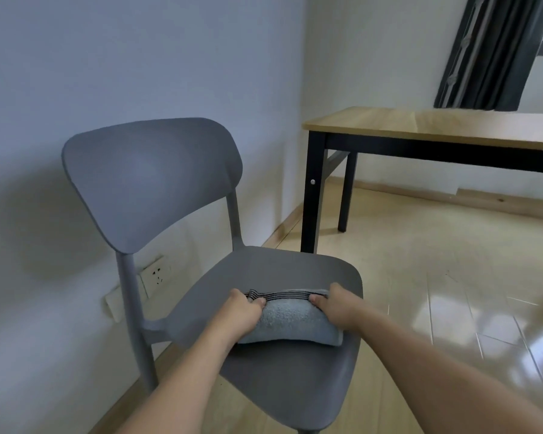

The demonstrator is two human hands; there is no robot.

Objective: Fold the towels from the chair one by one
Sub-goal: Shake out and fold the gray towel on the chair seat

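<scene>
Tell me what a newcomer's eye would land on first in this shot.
First the two hands in the lower middle: the left hand and the right hand each grip an end of a folded blue-grey towel with a dark striped edge. The towel lies on the seat of a grey chair that fills the middle of the view against the wall. A wooden table with black legs stands at the upper right.

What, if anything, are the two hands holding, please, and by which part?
Both hold the folded grey-blue terry towel on the chair seat: left hand and right hand grip its two ends at the striped edge.
</scene>
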